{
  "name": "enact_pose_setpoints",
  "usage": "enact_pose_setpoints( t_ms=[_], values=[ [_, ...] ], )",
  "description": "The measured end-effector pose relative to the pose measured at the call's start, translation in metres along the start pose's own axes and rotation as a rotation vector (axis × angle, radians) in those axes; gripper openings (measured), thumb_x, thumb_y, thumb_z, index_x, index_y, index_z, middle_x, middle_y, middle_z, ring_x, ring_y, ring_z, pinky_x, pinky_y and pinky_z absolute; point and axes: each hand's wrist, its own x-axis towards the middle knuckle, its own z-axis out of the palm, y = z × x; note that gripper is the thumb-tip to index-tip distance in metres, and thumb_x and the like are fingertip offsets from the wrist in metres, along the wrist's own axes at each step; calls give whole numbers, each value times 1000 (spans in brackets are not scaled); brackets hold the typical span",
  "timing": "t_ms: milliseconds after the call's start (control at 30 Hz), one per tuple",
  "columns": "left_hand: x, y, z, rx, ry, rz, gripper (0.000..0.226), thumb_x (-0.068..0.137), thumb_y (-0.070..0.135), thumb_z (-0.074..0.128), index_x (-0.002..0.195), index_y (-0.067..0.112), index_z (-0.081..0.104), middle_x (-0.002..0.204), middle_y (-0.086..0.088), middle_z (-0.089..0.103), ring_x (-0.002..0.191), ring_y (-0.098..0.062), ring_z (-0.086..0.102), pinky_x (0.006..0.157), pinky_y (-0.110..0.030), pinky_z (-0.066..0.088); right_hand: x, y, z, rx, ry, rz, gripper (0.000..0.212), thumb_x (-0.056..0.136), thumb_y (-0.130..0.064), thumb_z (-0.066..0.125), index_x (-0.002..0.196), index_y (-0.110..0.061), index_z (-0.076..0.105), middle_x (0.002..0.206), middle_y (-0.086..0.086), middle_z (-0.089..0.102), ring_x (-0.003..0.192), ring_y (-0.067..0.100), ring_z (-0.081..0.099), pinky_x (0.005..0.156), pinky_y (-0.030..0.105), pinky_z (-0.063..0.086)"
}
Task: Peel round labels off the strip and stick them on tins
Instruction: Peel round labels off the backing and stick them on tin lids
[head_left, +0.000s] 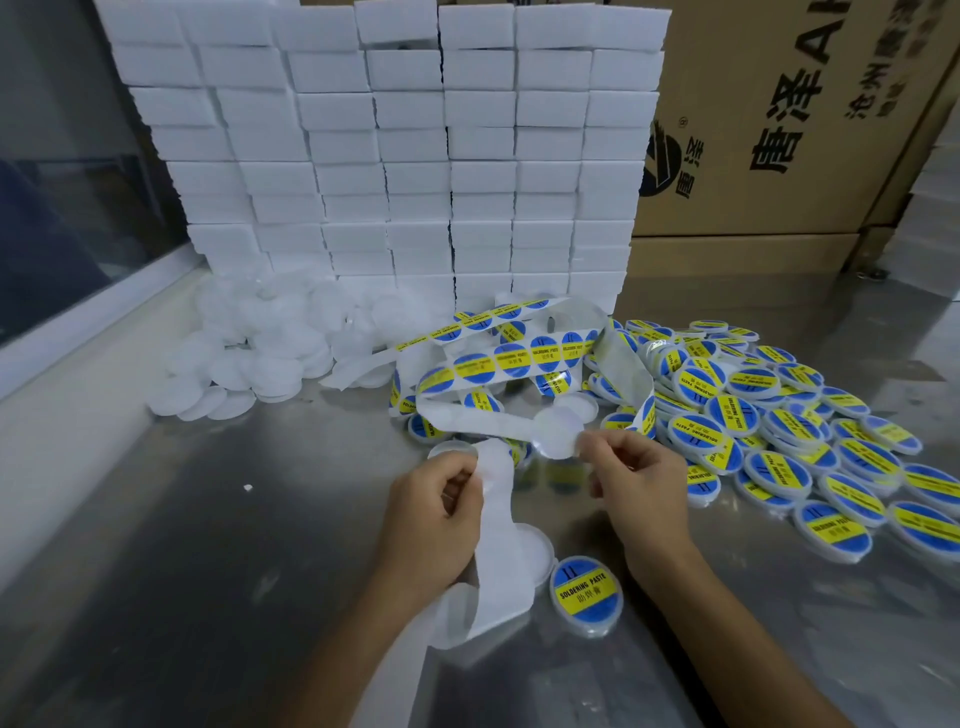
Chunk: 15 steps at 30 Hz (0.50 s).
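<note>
A long label strip (498, 364) with round blue-and-yellow labels curls across the metal table (218, 545). My left hand (441, 519) pinches the white emptied backing (501, 551), which trails down toward me. My right hand (634, 483) pinches a round label (556, 436) seen from its pale back, just off the strip. One unlabelled white tin (535, 551) lies under the backing between my hands. Beside it sits a labelled tin (587, 595).
A heap of labelled tins (779, 426) covers the table's right side. Unlabelled white tins (260, 353) are piled at the left back. A wall of stacked white boxes (395, 156) stands behind, with brown cartons (779, 130) to its right.
</note>
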Motion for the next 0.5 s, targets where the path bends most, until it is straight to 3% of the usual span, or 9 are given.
enact_pose_setpoints(
  t_ms=[100,167,267,333,367,500],
  values=[
    [5,-5,-5,-41,118,-107,10,78,23,68,69,22,62,60,12,61,53,-3,54,54,-13,44,4,-2,-2,133,28,66,10,88,-6,68,80,-7,73,59,1,66,47,9,54,52,23,47],
    [12,-9,-14,-49,210,-158,17,74,37,65,66,23,60,57,12,61,52,-3,54,54,-15,44,3,-4,-2,177,32,52,9,89,-5,67,82,-8,73,63,4,71,50,11,62,51,20,50],
    [30,-27,-36,5,382,-271,16,79,32,66,69,22,59,57,9,58,58,-11,54,60,-28,45,1,-8,0,214,16,-1,11,89,-2,67,84,-9,74,74,8,75,65,16,73,58,18,53],
    [43,-44,-55,138,463,-358,4,85,19,65,83,19,61,73,2,63,70,-21,57,70,-34,48,0,-10,1,232,8,-23,10,87,-1,69,87,-9,74,78,10,76,72,20,75,62,18,54],
    [49,-51,-64,221,474,-396,8,85,16,63,93,17,62,85,-3,65,80,-25,59,77,-37,48,-1,-11,2,232,3,-34,10,86,-1,69,88,-9,75,79,11,76,74,21,75,63,18,54],
    [75,-79,-94,508,359,-463,49,83,9,59,132,13,50,134,-16,44,120,-35,47,100,-44,40,-2,-15,2,218,-17,-56,13,83,-1,73,86,-13,77,79,9,76,77,16,74,64,15,53]
  ],
)
